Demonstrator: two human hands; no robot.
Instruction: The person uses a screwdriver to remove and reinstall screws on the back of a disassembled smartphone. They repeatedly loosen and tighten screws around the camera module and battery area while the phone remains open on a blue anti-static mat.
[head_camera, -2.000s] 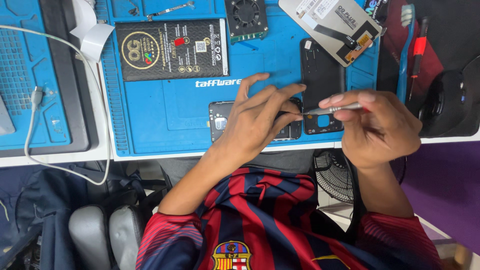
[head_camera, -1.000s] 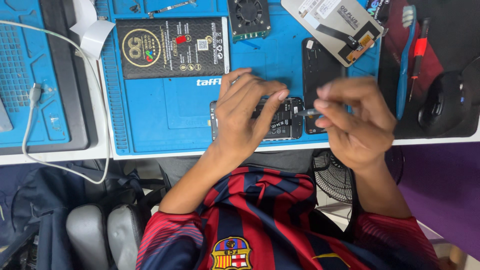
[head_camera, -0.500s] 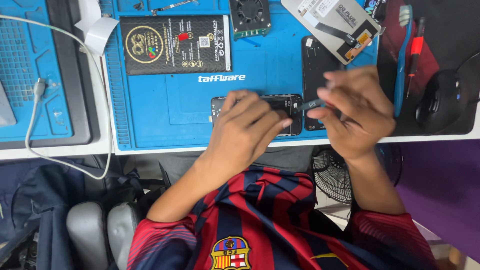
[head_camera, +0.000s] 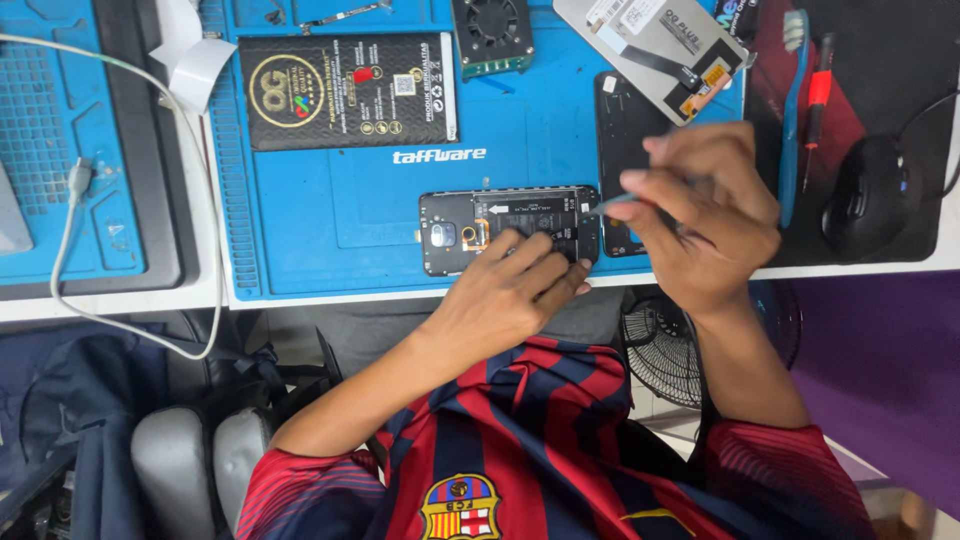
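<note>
The opened smartphone (head_camera: 510, 228) lies back-up, cover off, at the near edge of the blue repair mat (head_camera: 300, 230), its camera end to the left. The left hand (head_camera: 510, 290) rests on the phone's near edge, fingers pressed flat on the exposed internals, steadying it without closing round it. The right hand (head_camera: 700, 215) is pinched shut on slim metal tweezers (head_camera: 612, 203), whose tip touches the phone's right end.

Against the earliest view, the left hand has drawn back toward the near side, so most of the phone's inside, then covered by spread fingers, is now exposed. The tweezers, then held level above the right end, have since come down to contact. By judgement, work has passed from positioning to picking at a part at that end.

Unmoved on the mat: a black battery pack (head_camera: 345, 90) far left, a small fan module (head_camera: 492, 35), a display assembly with flex cable (head_camera: 655, 50) and a black back cover (head_camera: 625, 130) just right of the phone. A blue brush (head_camera: 790, 110) and a computer mouse (head_camera: 868, 195) lie farther right.
</note>
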